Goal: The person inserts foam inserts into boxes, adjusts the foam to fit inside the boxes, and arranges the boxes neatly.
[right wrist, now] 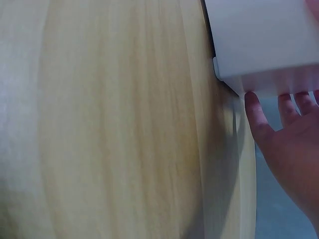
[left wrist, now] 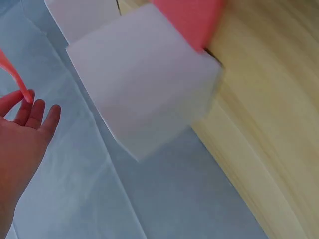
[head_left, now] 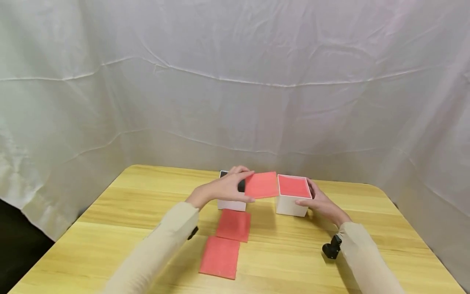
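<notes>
My left hand point(head_left: 229, 187) pinches a red square sheet point(head_left: 261, 185) by its left edge and holds it in the air between two white boxes. The left white box point(head_left: 231, 205) sits under that hand, mostly hidden; the left wrist view shows it as a white box point(left wrist: 144, 79), with the left hand's fingers point(left wrist: 30, 112) on the thin edge of the red sheet point(left wrist: 14, 74). The right white box point(head_left: 291, 204) shows a red sheet point(head_left: 293, 186) at its top. My right hand point(head_left: 319, 203) holds its right side; fingertips point(right wrist: 286, 104) touch the box point(right wrist: 264, 40).
Two more red square sheets point(head_left: 233, 225) point(head_left: 220, 257) lie on the wooden table point(head_left: 110, 228) in front of the left box. White cloth point(head_left: 235, 81) hangs behind and around the table. The table's edges run close on the right and far side.
</notes>
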